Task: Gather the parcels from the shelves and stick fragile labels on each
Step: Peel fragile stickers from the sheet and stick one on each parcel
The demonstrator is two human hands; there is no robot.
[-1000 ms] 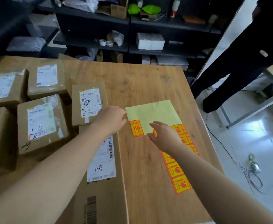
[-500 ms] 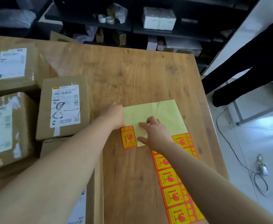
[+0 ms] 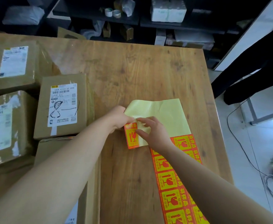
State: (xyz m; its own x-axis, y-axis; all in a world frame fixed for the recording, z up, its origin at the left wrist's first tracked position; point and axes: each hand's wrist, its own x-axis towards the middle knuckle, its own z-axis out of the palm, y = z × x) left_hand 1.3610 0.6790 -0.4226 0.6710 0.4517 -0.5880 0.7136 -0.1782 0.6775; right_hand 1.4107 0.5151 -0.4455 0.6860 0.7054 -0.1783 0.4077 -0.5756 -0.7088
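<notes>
Closest to us, our two bare forearms reach forward over the wooden table (image 3: 132,75). Along the table's right side runs a sheet of fragile labels (image 3: 176,188), orange and yellow with a wine-glass mark, its near end passing out of view at the bottom edge. Further up, the labels are gone from the sheet and only the pale yellow backing paper (image 3: 168,113) remains, slightly creased and lying flat on the wood.

At the left edge of that bare backing our hands meet. Our left hand (image 3: 118,118) is closed, pinching the top of a single fragile label (image 3: 132,137) that hangs off the backing's left corner onto the table. Our right hand (image 3: 153,131) lies over the backing just beside it, thumb and forefinger together at the label's upper edge, the other fingers spread on the paper; we cannot tell how much of the label is free of the backing.

To the left, under our left arm, parcels crowd the table: a long brown carton (image 3: 87,183) nearest, then a box with a scribbled shipping label (image 3: 63,105), a box marked with a handwritten 6 (image 3: 3,126) at the left edge, and another labelled box (image 3: 14,63) behind it.

Beyond the table stand dark shelves (image 3: 148,25) holding tape rolls (image 3: 112,12) and a white wrapped bundle (image 3: 168,11). On the right a person's dark trouser legs (image 3: 253,70) stand on the tiled floor.
</notes>
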